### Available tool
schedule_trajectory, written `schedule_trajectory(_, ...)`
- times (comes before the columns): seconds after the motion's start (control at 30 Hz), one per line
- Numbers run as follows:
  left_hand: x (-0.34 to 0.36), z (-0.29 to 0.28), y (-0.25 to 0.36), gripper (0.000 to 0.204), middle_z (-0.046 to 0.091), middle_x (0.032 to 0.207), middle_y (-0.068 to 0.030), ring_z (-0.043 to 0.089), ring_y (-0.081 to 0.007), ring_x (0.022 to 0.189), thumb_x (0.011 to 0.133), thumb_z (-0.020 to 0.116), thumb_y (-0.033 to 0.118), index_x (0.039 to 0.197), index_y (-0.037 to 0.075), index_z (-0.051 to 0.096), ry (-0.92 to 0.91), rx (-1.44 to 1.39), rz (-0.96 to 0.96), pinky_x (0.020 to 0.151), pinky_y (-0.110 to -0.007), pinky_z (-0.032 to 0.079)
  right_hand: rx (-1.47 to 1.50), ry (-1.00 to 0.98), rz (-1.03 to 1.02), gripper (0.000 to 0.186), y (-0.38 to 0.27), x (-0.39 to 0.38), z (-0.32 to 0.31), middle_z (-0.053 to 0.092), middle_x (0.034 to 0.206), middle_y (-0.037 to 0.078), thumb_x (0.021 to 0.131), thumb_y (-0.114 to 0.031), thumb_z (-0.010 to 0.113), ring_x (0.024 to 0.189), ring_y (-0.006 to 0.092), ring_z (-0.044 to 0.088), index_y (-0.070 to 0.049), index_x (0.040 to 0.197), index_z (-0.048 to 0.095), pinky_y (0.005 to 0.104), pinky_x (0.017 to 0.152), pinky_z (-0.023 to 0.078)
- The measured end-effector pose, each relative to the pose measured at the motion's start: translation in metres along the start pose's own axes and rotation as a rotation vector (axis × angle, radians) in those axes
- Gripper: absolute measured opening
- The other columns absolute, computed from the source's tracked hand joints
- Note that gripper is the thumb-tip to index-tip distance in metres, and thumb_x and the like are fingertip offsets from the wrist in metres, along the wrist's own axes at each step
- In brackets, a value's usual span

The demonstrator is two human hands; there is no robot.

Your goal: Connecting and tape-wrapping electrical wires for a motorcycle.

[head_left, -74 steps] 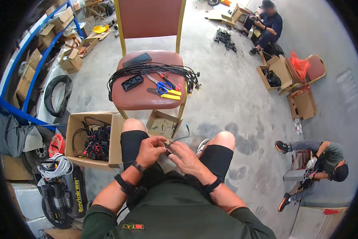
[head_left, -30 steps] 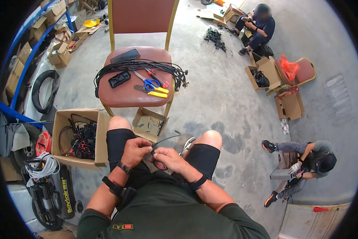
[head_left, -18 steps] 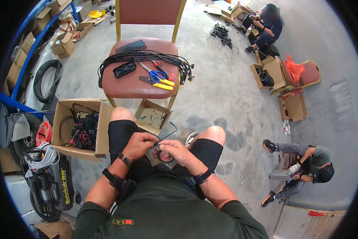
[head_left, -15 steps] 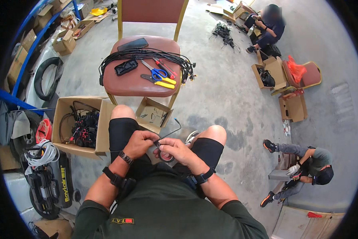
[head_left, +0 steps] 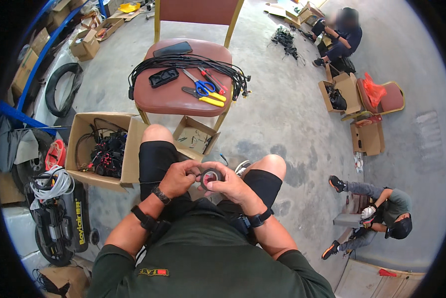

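Observation:
In my right hand (head_left: 228,183) is a roll of black tape (head_left: 205,178), turned so its ring and reddish core show, with the fingers around it. My left hand (head_left: 179,179) is closed beside the roll, fingertips pinched on a thin black cable that is mostly hidden by the hands. The cable's blue-tipped end (head_left: 224,158) sticks out beyond my right hand. Both hands are above my lap, between my knees. Ahead, a padded chair (head_left: 183,105) carries a bundle of black cables (head_left: 183,60), blue-handled scissors (head_left: 201,87) and a yellow-handled cutting tool (head_left: 210,100).
A black phone (head_left: 173,48) and a black case (head_left: 164,77) also lie on the chair. A carton of wiring (head_left: 106,149) stands left of my knee; a small carton (head_left: 198,135) sits under the chair. Two people work at the right, one by a cable pile (head_left: 285,42).
The tape roll has come up from below the fingers and turned to face upward in my right hand. The cable's bent blue-tipped end has dropped lower behind my right hand.

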State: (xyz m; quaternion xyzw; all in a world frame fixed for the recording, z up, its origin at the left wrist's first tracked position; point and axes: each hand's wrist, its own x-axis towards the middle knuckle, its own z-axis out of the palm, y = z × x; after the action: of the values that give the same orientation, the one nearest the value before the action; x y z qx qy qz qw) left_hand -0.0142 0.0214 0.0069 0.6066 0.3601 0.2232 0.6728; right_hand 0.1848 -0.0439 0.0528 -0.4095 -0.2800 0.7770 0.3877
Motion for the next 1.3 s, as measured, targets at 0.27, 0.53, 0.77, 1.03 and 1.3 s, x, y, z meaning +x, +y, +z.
schedule_trajectory(0.27,-0.003,0.004,0.017,0.032,0.068,0.082,-0.0046,0.063,-0.0088,0.075,0.08,0.057,-0.002,0.111,0.001,0.062,0.044,-0.044,0.05,0.07,-0.025,0.051,0.242,-0.113,-0.081,0.065,-0.002,0.0,-0.006,0.057,0.121,0.016,0.077,-0.001,0.068,0.103,0.0275,0.062,-0.006,0.134,0.037,0.0364,0.079,0.055)
schedule_trajectory(0.53,-0.006,0.008,0.02,0.025,0.07,0.084,-0.0083,0.066,-0.0109,0.075,0.082,0.065,0.001,0.108,0.002,0.064,0.083,0.092,0.186,0.068,-0.025,0.052,0.201,-0.064,-0.037,0.057,-0.002,-0.001,-0.01,0.059,0.117,0.015,0.084,-0.017,0.068,0.09,0.0251,0.067,-0.005,0.132,0.039,0.0317,0.07,0.056)
schedule_trajectory(0.77,-0.012,0.006,0.016,0.033,0.07,0.087,-0.0087,0.065,-0.0115,0.079,0.079,0.066,0.0,0.111,0.002,0.062,0.055,0.11,0.151,0.071,-0.027,0.051,-0.123,0.045,-0.053,0.048,-0.007,-0.001,-0.008,0.063,0.101,0.008,0.085,-0.023,0.068,0.071,0.0161,0.065,-0.002,0.124,0.049,0.0238,0.056,0.051)
schedule_trajectory(1.03,-0.007,0.006,0.021,0.048,0.061,0.079,-0.001,0.057,-0.0072,0.073,0.078,0.064,-0.002,0.124,0.001,0.054,0.079,0.164,0.195,0.068,-0.024,0.048,-0.324,0.041,-0.095,0.046,-0.031,0.001,-0.013,0.062,0.099,0.0,0.083,-0.026,0.07,0.08,0.0061,0.054,-0.003,0.121,0.056,0.0204,0.067,0.044)
schedule_trajectory(1.3,-0.007,0.002,0.025,0.055,0.061,0.084,-0.0007,0.056,-0.0072,0.076,0.076,0.06,-0.005,0.13,0.002,0.051,0.029,0.047,0.097,0.07,-0.023,0.047,-0.393,0.03,-0.119,0.048,-0.032,0.009,-0.014,0.063,0.1,0.001,0.084,-0.031,0.07,0.086,0.0073,0.055,-0.001,0.119,0.056,0.023,0.077,0.044)
